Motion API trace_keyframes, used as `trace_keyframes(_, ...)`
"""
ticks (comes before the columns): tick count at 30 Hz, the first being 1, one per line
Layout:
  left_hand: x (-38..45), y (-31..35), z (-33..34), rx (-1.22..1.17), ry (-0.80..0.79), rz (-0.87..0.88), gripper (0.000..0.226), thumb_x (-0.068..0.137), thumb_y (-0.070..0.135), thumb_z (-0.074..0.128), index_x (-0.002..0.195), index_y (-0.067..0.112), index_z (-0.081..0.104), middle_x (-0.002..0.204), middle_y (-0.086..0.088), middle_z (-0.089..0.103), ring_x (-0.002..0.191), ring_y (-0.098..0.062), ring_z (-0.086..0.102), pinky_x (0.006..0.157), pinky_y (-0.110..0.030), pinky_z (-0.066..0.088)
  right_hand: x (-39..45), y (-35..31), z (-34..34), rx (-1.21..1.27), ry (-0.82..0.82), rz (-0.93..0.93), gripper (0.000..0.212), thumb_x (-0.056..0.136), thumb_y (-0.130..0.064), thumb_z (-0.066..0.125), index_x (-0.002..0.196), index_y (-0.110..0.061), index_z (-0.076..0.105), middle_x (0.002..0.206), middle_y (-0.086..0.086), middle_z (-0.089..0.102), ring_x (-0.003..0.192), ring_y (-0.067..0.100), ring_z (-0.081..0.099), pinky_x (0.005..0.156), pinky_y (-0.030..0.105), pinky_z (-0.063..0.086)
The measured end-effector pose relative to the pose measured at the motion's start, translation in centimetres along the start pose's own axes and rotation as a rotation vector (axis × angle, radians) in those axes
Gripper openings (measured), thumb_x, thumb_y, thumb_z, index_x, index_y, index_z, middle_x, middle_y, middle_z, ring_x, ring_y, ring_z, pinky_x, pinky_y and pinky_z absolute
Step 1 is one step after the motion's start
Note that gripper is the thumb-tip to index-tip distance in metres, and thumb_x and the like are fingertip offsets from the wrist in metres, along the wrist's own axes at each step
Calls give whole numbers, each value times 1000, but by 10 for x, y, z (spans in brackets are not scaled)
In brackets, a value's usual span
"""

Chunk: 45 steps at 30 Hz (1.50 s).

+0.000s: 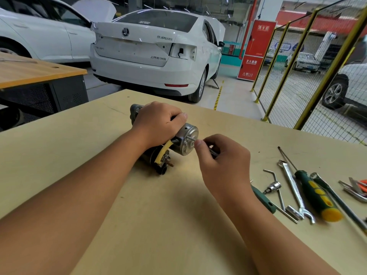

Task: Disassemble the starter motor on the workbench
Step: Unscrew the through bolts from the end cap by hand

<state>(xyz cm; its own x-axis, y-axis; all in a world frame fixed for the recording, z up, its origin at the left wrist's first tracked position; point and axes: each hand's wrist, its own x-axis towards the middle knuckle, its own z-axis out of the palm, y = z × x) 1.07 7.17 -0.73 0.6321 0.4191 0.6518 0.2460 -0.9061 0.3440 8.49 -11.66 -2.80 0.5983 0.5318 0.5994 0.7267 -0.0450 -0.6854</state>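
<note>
A grey metal starter motor with a shiny round end cap (185, 138) lies on the pale beige workbench (158, 215), at twelve o'clock from the person. The left hand (158, 124) wraps its curled fingers over the motor body. At three o'clock from the cap, the right hand (223, 155) pinches a thin steel bolt (192, 138) protruding from it. A green-and-yellow-handled screwdriver (315, 193) lies further right.
</note>
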Motion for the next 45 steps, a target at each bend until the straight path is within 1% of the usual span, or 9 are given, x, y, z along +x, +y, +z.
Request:
trace_keyframes(8, 0, -1, 0, 9, -7, 7, 45, 96, 47, 43, 58, 24, 54, 54, 5, 53, 60, -18, 53, 60, -28, 27, 3, 7, -5, 191, -68, 26, 9, 85, -18, 80, 94, -20, 80, 80, -10, 74, 73, 7, 66, 67, 23, 48)
trace_keyframes(13, 0, 0, 0, 9, -11, 9, 46, 96, 48, 42, 62, 23, 60, 57, 6, 56, 62, -15, 54, 60, -27, 27, 4, 6, -1, 436, -71, 196, 11, 93, -27, 61, 96, -28, 72, 61, -9, 58, 59, 15, 51, 58, 37, 42)
trace_keyframes(18, 0, -1, 0, 7, -9, 14, 48, 96, 49, 41, 68, 21, 67, 60, 4, 60, 64, -17, 56, 61, -27, 29, 4, 6, -3, 382, 22, 157, 10, 92, -17, 72, 88, -26, 67, 71, 0, 66, 64, 25, 60, 63, 48, 55)
trace_keyframes(23, 0, -1, 0, 6, -2, 7, 47, 96, 49, 41, 63, 21, 62, 57, 4, 57, 62, -18, 54, 60, -27, 27, 5, 10, -6, 361, -1, 139, 11, 86, -15, 78, 84, -20, 68, 72, -5, 66, 65, 16, 59, 64, 39, 54)
trace_keyframes(26, 1, -2, 1, 15, 1, 9, 49, 95, 49, 41, 64, 18, 63, 58, 2, 58, 63, -20, 55, 60, -28, 28, 5, 6, -3, 381, -92, 224, 8, 91, -24, 67, 84, -25, 67, 64, -6, 59, 58, 16, 52, 56, 37, 46)
trace_keyframes(30, 1, -3, 1, 7, -9, 1, 48, 96, 49, 42, 66, 18, 65, 59, 2, 60, 65, -21, 57, 63, -30, 31, 9, 6, -5, 147, -154, 235, 53, 103, -42, 50, 65, -8, 64, 51, 1, 53, 47, 10, 43, 47, 22, 35)
trace_keyframes(34, 1, -2, 0, -6, -14, -4, 45, 96, 48, 43, 61, 25, 59, 57, 5, 56, 62, -17, 55, 62, -28, 30, 9, 8, -8, 143, -156, 181, 58, 97, -44, 60, 65, 4, 53, 58, 21, 45, 54, 19, 36, 54, 32, 29)
trace_keyframes(40, 0, -3, 0, -7, -12, -13, 43, 95, 47, 44, 61, 27, 59, 57, 7, 57, 63, -15, 55, 62, -27, 30, 3, 11, -6, 117, -76, 82, 38, 83, -26, 81, 67, -18, 48, 58, -7, 46, 55, 6, 40, 50, 17, 33)
trace_keyframes(45, 1, -3, 1, -6, -8, -13, 42, 95, 47, 44, 56, 34, 51, 54, 11, 53, 62, -10, 52, 61, -27, 28, 2, 8, -4, 156, -125, 171, 58, 97, -49, 55, 67, 1, 57, 57, 14, 45, 51, 12, 35, 51, 32, 29)
